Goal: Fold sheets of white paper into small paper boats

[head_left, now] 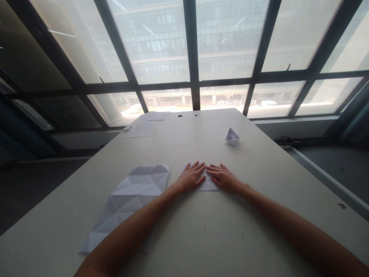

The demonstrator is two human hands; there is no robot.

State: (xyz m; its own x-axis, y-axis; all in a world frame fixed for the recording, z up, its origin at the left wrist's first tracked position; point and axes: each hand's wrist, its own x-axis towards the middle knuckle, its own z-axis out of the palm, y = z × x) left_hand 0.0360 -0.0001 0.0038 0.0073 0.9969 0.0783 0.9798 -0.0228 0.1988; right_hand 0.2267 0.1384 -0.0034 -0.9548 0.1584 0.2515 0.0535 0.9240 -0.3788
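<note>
- The left hand (190, 177) is lying palm down, its fingers stretched out and loosely spread, pressing from above and grasping nothing.
- The right hand (224, 177) is mirroring it, fingers extended and gripping nothing; the fingertips of both hands are nearly meeting.
- The small white folded paper (208, 186) is lying flat directly beneath the fingers, its near edge showing between the hands.
- Folding seems to be partly done: straight edges are showing, but the piece is lying flat, not standing as a shape. How many folds are remaining I cannot tell, since the hands are covering much of it.
- Beyond the right fingers and further right, a white paper piece folded into a pointed, boat-like form (232, 137) is standing, apparently finished.
- Left of the left fingers, a large white paper sheet with a grid of creases (132, 188) is lying spread out, seemingly creased but not gathered into a form.
- Well beyond the left fingers, flat white paper sheets (140, 129) are lying, apparently unfolded.
</note>
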